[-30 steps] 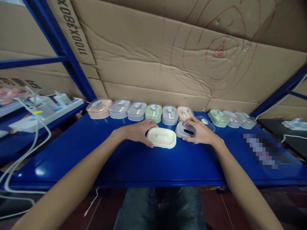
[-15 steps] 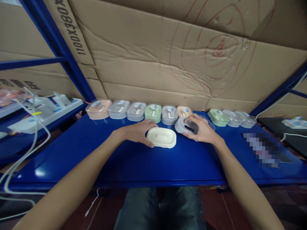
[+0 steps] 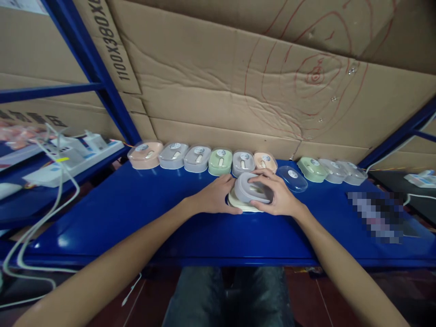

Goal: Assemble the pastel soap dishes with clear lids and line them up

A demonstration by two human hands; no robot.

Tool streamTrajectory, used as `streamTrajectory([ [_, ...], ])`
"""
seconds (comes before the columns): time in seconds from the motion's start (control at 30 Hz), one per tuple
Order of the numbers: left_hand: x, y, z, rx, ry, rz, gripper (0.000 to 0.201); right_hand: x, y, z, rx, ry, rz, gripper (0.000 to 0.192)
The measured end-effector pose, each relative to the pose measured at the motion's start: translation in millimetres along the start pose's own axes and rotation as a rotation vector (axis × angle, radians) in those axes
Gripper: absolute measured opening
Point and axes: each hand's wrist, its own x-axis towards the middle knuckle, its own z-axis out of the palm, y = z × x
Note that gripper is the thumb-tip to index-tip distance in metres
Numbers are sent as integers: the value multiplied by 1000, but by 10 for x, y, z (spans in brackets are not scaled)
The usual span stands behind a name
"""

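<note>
1. A person sits at a blue metal table (image 3: 136, 218), seen from a camera on their head; both bare forearms reach forward to the middle of the table.
2. The right hand (image 3: 277, 197) has its fingers curled closed around a grey slotted soap-dish part (image 3: 250, 190), holding it tilted just above a cream oval base (image 3: 240, 205).
3. The left hand (image 3: 218, 195) rests on the table with its fingers bent against the left end of the cream base, steadying it; how firm the hold is cannot be told.
4. The step in hand looks like seating the grey part onto the cream base. The next move probably calls for levelling the grey part and lining up the two oval outlines before pressing down.
5. A loose clear lid (image 3: 292, 178) lies just right of the hands.
6. Along the back edge, against a cardboard wall (image 3: 218, 91), stands a row of finished soap boxes (image 3: 197, 158) in peach, grey and green.
</note>
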Motion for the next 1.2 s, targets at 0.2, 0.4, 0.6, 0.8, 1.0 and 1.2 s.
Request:
streamTrajectory([
  [0.2,20,-12,109,-86,95,-12,117,8,4,32,-16,-33,-15,50],
  [0.4,5,-18,113,-96,78,-20,128,14,-3,100,-38,-69,-49,52],
  [0.6,10,-56,128,-83,78,18,127,-24,56,179,-89,-64,-82,54],
  [0.8,5,-64,130,-90,107,46,123,-36,89,227,-113,-83,-102,56],
  [1.0,6,-45,112,-84,109,46,118,-37,89,254,-114,-81,-81,55],
  [1.2,-12,-11,90,-86,105,48,113,-34,81,262,-101,-88,-69,52],
])
